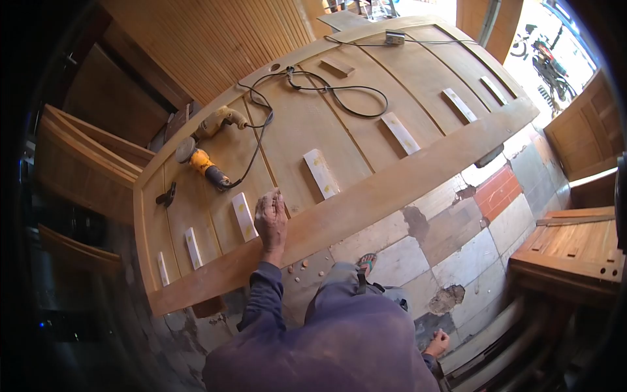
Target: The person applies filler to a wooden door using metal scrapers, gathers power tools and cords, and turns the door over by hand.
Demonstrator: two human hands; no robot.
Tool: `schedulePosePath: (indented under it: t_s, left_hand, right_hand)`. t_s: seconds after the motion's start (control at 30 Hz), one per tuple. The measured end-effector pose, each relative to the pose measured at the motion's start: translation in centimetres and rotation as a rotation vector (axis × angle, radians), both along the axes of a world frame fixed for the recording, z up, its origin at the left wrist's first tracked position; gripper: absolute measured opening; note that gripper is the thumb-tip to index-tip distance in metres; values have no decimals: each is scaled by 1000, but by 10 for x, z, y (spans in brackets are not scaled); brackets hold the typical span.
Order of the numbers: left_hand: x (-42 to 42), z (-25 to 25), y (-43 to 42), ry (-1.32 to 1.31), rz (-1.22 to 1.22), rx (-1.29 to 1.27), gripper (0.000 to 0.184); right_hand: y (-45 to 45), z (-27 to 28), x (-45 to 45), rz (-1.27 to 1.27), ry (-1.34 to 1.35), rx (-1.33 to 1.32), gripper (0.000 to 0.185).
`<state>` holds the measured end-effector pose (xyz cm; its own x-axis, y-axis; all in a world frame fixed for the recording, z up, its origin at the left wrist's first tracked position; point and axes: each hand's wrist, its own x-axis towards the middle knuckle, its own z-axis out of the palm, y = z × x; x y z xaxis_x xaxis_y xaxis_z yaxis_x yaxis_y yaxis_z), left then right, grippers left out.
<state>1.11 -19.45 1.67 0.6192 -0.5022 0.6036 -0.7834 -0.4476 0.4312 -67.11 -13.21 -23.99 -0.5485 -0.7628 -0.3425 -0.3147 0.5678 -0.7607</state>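
My left hand (271, 221) is closed, fingers bent together, over the near rail of a large wooden panel (294, 170) with a curved edge. Whatever its fingertips hold, if anything, is too small to make out. Just left of it stands a pale wooden strip (244, 217); another pale strip (321, 175) lies to its right. My right hand (437, 343) hangs low at my right side with fingers curled in, and their inside is hidden. Farther left on the panel rest an orange and black angle grinder (208, 168) and a tan power drill (219, 122).
A black cable (356, 88) loops over the panel to a socket box (394, 37). A small wood block (337, 67) and a black clamp-like piece (166, 195) lie there too. Broken tiles (398, 261) cover the floor. Wooden furniture (568, 248) stands at right, boards (88, 140) at left.
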Motion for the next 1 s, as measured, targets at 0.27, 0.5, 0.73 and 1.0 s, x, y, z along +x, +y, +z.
schedulePosePath:
  t_s: [0.27, 0.5, 0.73, 1.0]
  left_hand:
    - [-49, -3, -64, 203, -34, -47, 20]
    - [-81, -12, -131, 25, -61, 192, 38]
    - [-70, -34, -138, -61, -45, 252, 40]
    - [-61, 7, -145, 122, 52, 177, 34]
  right_hand:
    - [-36, 10, 62, 93, -445, 288, 27]
    - [-90, -20, -5, 63, -493, 403, 30]
    - [-150, -34, -45, 43, -491, 430, 34]
    - [-207, -26, -16, 197, -357, 420, 35]
